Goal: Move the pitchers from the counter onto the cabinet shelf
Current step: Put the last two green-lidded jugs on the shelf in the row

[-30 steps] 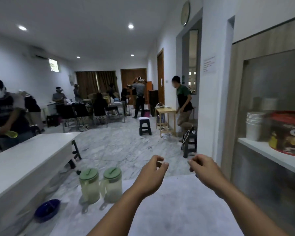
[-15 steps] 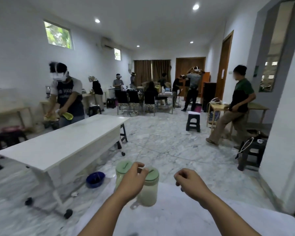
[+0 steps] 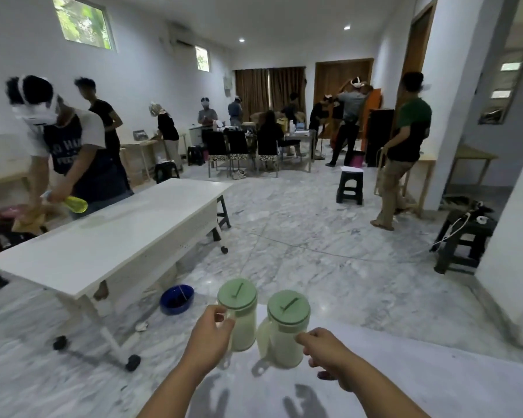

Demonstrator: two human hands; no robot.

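Two translucent pitchers with green lids stand side by side at the far edge of the pale marble counter (image 3: 420,375). My left hand (image 3: 209,334) is curled around the handle of the left pitcher (image 3: 240,318), thumb on top. The right pitcher (image 3: 286,333) has its handle turned to the left. My right hand (image 3: 325,348) is loosely curled with nothing in it, fingertips at that pitcher's right side. Both pitchers rest upright on the counter. The cabinet shelf is out of view.
A long white table on wheels (image 3: 112,236) stands on the marble floor to the left, with a blue bowl (image 3: 176,298) on the floor beside it. A black stool (image 3: 462,236) and a white wall corner (image 3: 514,267) are at the right. Several people work farther back.
My view has swung left, away from the cabinet, toward the pitchers. Both hands have moved forward to them, the left closing on the left pitcher's handle and the right reaching the right pitcher's side.
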